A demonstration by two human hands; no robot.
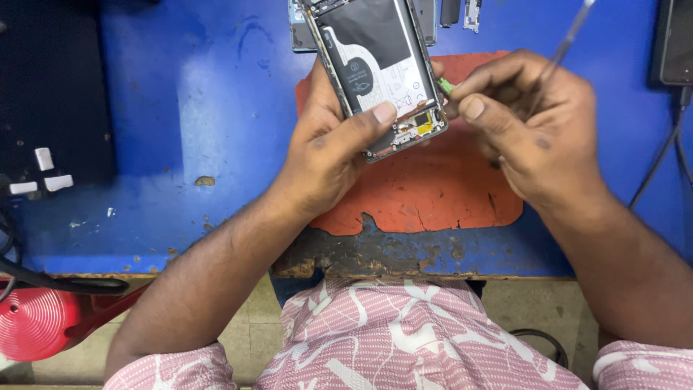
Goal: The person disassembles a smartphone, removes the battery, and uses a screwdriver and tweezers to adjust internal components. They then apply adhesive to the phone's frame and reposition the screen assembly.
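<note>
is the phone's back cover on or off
Off. The phone in the left hand shows its bare battery and circuit parts; the right hand works a thin metal tool at its lower edge.

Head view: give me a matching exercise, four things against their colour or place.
Things:
1. opened phone
2. worn mat
3. thin metal tool
4. white plug

Descriptions:
A. pinched in the right hand
B. at the left on the table
C. gripped by the left hand
D. orange-red, cracked, under both hands

Pairs: 1-C, 2-D, 3-A, 4-B
</note>
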